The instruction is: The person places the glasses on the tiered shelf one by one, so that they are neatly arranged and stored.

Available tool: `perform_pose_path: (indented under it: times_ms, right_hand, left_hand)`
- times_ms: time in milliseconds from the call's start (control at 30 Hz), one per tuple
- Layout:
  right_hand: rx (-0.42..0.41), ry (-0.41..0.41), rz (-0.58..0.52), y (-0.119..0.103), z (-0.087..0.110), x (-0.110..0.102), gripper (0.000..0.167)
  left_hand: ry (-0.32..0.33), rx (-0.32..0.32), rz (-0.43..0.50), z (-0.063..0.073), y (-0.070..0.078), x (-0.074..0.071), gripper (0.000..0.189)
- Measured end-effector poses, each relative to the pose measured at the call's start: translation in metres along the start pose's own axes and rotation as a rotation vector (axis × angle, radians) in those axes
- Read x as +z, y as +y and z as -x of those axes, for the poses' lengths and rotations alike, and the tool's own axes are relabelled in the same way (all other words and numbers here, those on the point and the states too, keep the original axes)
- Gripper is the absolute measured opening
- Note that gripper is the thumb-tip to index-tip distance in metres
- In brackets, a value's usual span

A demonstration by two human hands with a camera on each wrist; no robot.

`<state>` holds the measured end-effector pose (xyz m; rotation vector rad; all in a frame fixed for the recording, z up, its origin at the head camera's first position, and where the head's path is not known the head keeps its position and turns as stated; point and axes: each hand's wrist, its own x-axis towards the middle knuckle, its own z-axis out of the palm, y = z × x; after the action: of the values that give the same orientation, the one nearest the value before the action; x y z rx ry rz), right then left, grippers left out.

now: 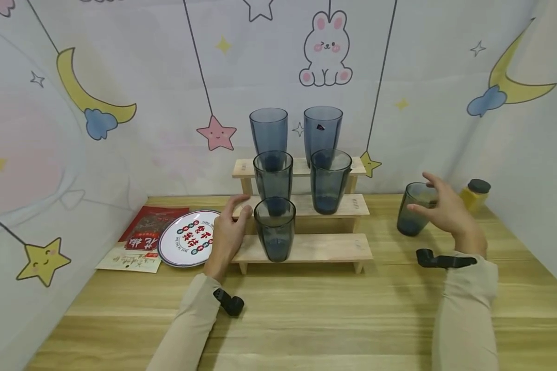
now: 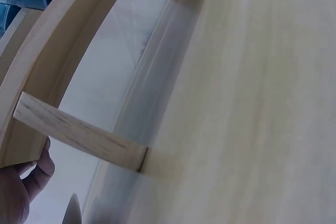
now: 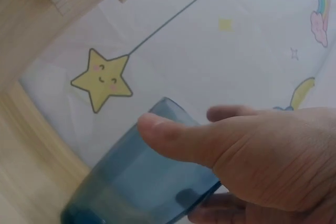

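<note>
Beside the stepped wooden rack (image 1: 325, 249), my left hand (image 1: 229, 234) grips the left end. In the left wrist view a finger curls under a shelf (image 2: 73, 30); part of that hand is out of frame. A blue-grey glass (image 1: 412, 214) stands upright on the table at the right. Around its upper part my right hand (image 1: 447, 206) is spread, thumb (image 3: 178, 140) in front and index finger extended near the rim. Whether the fingers touch the glass is unclear. Similar glasses stand on the rack: one low (image 1: 277, 232), two on the middle step, two on top.
A white plate (image 1: 185, 239) with red lettering lies left of the rack, next to a red packet (image 1: 153, 226) and a pale packet (image 1: 130, 260). A yellow jar (image 1: 472, 198) with a dark lid stands behind my right hand. A printed cloth wall backs the wooden table (image 1: 325, 319).
</note>
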<state>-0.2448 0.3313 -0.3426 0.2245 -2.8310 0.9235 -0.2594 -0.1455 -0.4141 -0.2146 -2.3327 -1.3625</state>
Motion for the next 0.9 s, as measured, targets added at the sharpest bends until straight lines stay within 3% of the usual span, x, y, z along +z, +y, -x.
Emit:
perform_pose_path:
  times_ms: [167, 367, 733, 900]
  right_hand:
    - [-0.024, -0.014, -0.023, 0.003, 0.001, -0.002, 0.099]
    - [-0.008, -0.124, -0.025, 0.003, 0.002, -0.004, 0.1]
    - [-0.089, -0.272, 0.081, -0.025, 0.013, -0.014, 0.081]
    - [-0.134, -0.318, 0.078, -0.038, 0.021, -0.018, 0.071]
  left_hand:
    - [0.004, 0.002, -0.004, -0.002, 0.001, 0.0, 0.032]
    - [0.001, 0.001, -0.017, -0.003, 0.001, 0.0, 0.032]
    - [0.016, -0.003, -0.018, -0.001, 0.003, -0.002, 0.031]
    - [0.007, -0.011, -0.005, 0.001, 0.003, -0.001, 0.032]
